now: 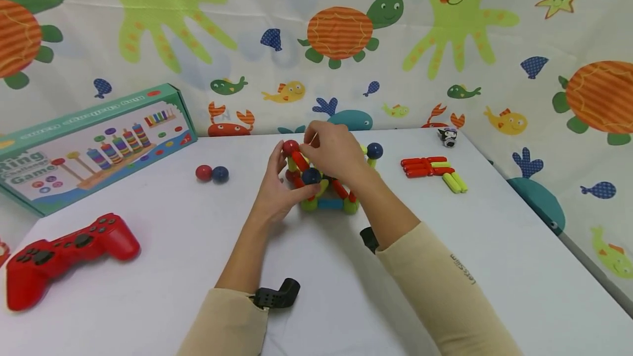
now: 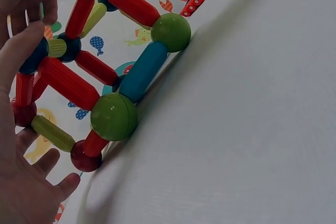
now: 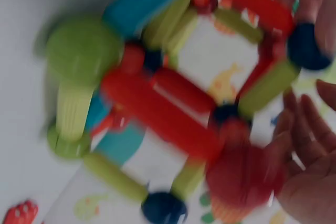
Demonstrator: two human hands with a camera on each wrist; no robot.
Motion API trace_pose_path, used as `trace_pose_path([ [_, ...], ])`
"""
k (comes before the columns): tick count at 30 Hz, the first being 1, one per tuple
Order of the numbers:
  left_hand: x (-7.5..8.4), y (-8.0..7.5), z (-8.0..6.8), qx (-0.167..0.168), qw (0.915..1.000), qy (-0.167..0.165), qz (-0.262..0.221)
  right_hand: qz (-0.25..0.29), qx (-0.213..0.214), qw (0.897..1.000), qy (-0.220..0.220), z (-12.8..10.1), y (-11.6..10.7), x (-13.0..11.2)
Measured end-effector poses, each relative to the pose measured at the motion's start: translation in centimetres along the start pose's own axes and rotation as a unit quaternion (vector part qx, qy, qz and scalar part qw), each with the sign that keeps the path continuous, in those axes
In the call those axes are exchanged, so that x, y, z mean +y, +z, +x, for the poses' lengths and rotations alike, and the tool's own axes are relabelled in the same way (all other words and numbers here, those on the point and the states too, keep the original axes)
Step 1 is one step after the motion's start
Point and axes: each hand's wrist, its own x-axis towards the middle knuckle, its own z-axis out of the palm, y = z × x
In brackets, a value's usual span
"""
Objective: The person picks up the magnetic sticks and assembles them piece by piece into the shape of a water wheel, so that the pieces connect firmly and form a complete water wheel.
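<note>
A framework of magnetic sticks and balls (image 1: 330, 204) stands on the white table, its green balls and blue sticks at the base and red and yellow-green sticks above. My left hand (image 1: 277, 194) holds its left side, with the thumb at a dark blue ball (image 1: 311, 176) and fingertips beside a red ball (image 1: 290, 148). Over the top of the framework is my right hand (image 1: 338, 150), fingers bent, with no piece visible between them. In the blurred right wrist view, the right hand's fingers (image 3: 304, 124) are spread near a red ball (image 3: 244, 177).
Loose red sticks (image 1: 422, 167) and yellow-green sticks (image 1: 455, 182) lie to the right. A red ball (image 1: 204, 173) and a blue ball (image 1: 220, 174) sit to the left. Farther left are a red game controller (image 1: 74, 257) and a game box (image 1: 99, 147). A small figurine (image 1: 448, 137) stands back right.
</note>
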Motion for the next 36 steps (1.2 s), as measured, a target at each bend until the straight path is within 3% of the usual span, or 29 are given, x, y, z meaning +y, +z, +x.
trace_pose_path([
  [6,0.1,0.1,0.0,-0.002,0.9999,-0.011,-0.005,0.075,0.047,0.996,-0.031,-0.9,-3.8,4.9],
  [10,0.1,0.3,0.1,-0.008,0.9998,-0.016,-0.001,0.065,0.052,0.997,0.0,-1.8,-5.8,9.6],
  [15,-0.2,0.2,0.1,-0.011,0.9994,-0.031,0.011,0.003,0.0,0.997,0.071,-2.9,-6.8,15.1],
  [20,-0.4,0.2,0.1,-0.01,0.9994,-0.031,0.013,-0.067,-0.059,0.989,0.119,-3.6,-6.5,19.0],
  [29,-1.0,0.5,-0.1,-0.006,0.9976,-0.05,0.047,-0.153,-0.106,0.97,0.158,-3.3,-5.2,21.3],
  [36,-0.9,0.4,-0.2,-0.003,0.9974,-0.048,0.054,-0.196,-0.108,0.966,0.132,-2.8,-4.5,21.1],
])
